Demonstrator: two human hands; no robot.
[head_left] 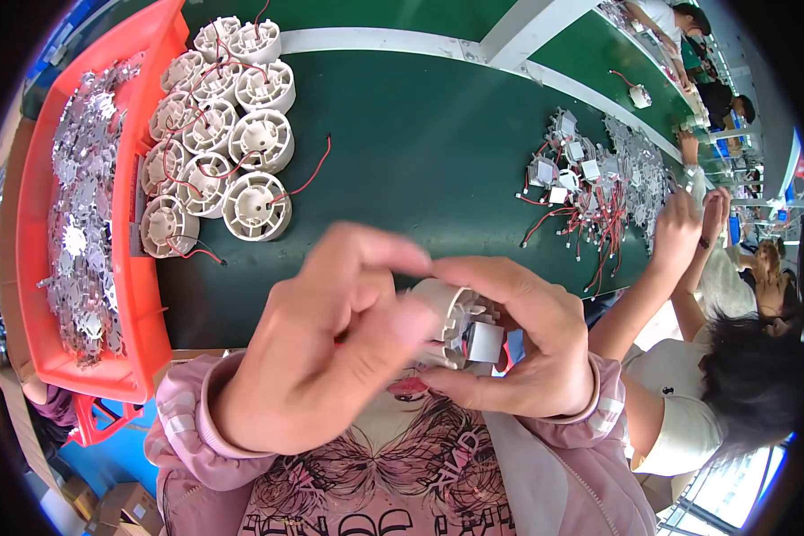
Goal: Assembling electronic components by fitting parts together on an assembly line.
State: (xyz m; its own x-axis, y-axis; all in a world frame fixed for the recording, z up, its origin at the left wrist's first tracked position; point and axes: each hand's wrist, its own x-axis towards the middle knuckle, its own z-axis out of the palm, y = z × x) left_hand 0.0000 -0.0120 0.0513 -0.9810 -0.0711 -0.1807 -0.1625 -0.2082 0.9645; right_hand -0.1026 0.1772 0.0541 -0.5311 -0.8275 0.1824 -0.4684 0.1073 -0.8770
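Observation:
My right hand (531, 344) grips a round off-white plastic housing (451, 308) between thumb and fingers, in front of my chest. The housing is tilted so that its ribbed open side faces right. A square silver-grey block (485, 342) sits at that side, with a bit of red beside it. My left hand (322, 344) is curled at the housing's left side, its thumb and forefinger overlapping the edge. Those fingertips are smeared by motion, so whether they grip is unclear. A speck of red shows behind the left fingers.
Several similar white housings (257, 207) with red wires stand at the table's back left. Left of them is a red bin (143, 295) of flat metal pieces. Wired silver blocks (590, 170) and metal plates (639, 170) lie piled right. A co-worker's arms (665, 259) reach in there.

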